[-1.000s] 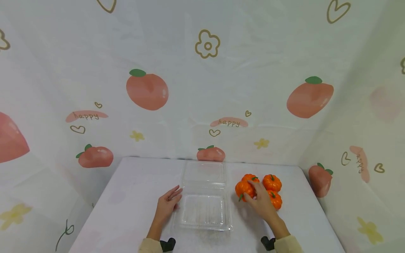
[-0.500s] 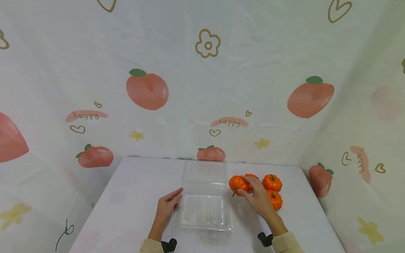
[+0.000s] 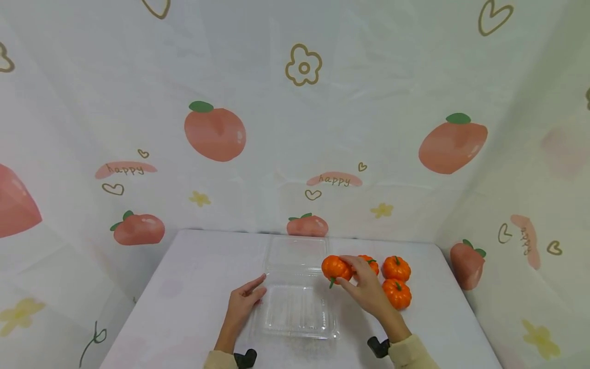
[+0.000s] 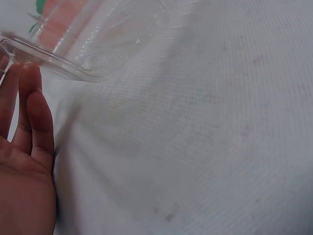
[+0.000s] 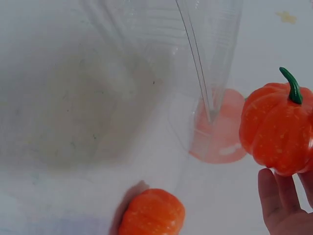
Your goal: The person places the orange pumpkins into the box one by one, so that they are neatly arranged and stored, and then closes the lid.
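My right hand [image 3: 367, 291] holds a small orange pumpkin [image 3: 336, 268], its green stem tilted toward me, above the right edge of a clear plastic clamshell box [image 3: 299, 335]. The right wrist view shows the same pumpkin [image 5: 276, 129] with fingers [image 5: 269, 196] beneath it. The box stands unfolded, its lid [image 3: 297, 252] lying back, and its tray holds nothing. At the box's left side is my left hand [image 3: 243, 303], fingers fairly straight; in the left wrist view its fingertips [image 4: 30, 76] touch the clear rim [image 4: 63, 68].
Several more orange pumpkins rest on the white table at the right: one [image 3: 370, 263] partly behind my right hand, one at the back [image 3: 396, 268], one nearer [image 3: 397, 294]. A white printed cloth [image 3: 258, 195] hangs around the table's back and sides.
My right hand has lifted the pumpkin and carried it left from the group to the box's right edge. My left hand has stayed by the box's left side.
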Demonstrator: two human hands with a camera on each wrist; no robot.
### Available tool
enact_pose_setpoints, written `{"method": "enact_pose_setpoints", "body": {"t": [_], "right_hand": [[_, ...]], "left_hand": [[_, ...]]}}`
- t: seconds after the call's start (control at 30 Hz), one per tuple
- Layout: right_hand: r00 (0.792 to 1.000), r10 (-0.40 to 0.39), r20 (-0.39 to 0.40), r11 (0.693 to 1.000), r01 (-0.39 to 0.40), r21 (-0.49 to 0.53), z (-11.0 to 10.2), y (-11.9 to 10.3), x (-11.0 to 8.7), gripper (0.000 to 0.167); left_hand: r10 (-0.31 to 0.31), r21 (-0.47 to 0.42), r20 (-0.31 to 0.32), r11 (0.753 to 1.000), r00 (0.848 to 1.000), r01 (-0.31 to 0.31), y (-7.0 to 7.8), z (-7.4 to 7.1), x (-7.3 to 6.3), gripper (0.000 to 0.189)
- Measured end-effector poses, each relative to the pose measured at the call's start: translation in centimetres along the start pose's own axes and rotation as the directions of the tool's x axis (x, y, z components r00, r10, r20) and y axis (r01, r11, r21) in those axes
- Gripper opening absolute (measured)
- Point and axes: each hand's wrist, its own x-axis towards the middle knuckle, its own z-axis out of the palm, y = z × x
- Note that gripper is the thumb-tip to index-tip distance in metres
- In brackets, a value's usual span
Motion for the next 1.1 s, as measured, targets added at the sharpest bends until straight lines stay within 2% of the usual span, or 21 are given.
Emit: {"method": "enact_pose_setpoints", "body": {"t": [0.23,0.47,0.7,1.1], "right_hand": [[0.999,-0.011,0.035,1.000,0.011,0.005,1.1,0.0,0.2,0.056],[0.998,-0.017,0.060,0.999,0.015,0.040,2.3,-0.3,-0.2,0.055],[0.995,-0.017,0.102,0.997,0.010,0.075,3.1,-0.3,-0.5,0.055],[0.983,-0.010,0.183,0.997,-0.005,0.082,4.4,0.2,-0.9,0.056]], "left_hand": [[-0.012,-0.007,0.008,1.000,1.000,0.012,-0.2,0.1,0.0,0.043],[0.019,0.012,0.004,1.000,1.000,-0.019,-0.5,0.0,0.1,0.043],[-0.004,-0.026,0.012,1.000,1.000,0.005,-0.4,-0.1,0.1,0.043],[0.002,-0.022,0.004,1.000,1.000,-0.002,-0.3,0.0,-0.1,0.042]]}}
